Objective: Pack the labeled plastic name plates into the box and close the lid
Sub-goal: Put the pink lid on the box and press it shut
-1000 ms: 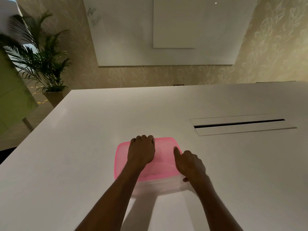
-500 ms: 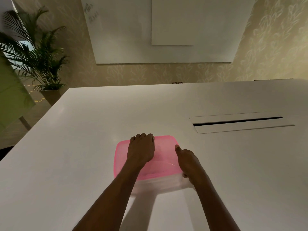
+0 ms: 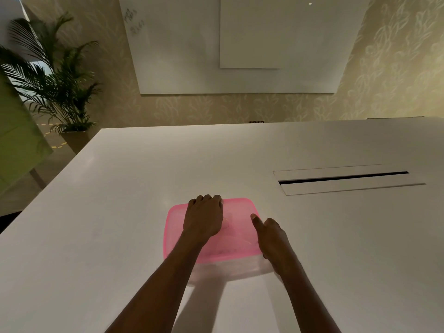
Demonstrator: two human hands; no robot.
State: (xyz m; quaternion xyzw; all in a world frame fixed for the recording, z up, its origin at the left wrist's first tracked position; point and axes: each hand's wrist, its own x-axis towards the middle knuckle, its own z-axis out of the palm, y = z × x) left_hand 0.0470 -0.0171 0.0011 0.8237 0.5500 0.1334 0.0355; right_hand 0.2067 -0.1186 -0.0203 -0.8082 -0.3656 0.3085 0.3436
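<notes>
A clear plastic box (image 3: 230,270) with a pink translucent lid (image 3: 236,239) sits on the white table (image 3: 108,212) in front of me. My left hand (image 3: 204,218) lies palm down on the lid, with its fingers curled over the far edge. My right hand (image 3: 271,236) grips the box's right side, thumb resting on top of the lid. Faint shapes show through the lid; I cannot make out the name plates.
A cable slot (image 3: 343,177) with a flat cover runs across the table at the right. A potted palm (image 3: 52,75) stands on the floor at the far left, and a whiteboard (image 3: 240,44) hangs on the wall beyond the table.
Both hands stay on the lid. My right hand has slid slightly down along the box's right edge; the left hand has not visibly moved.
</notes>
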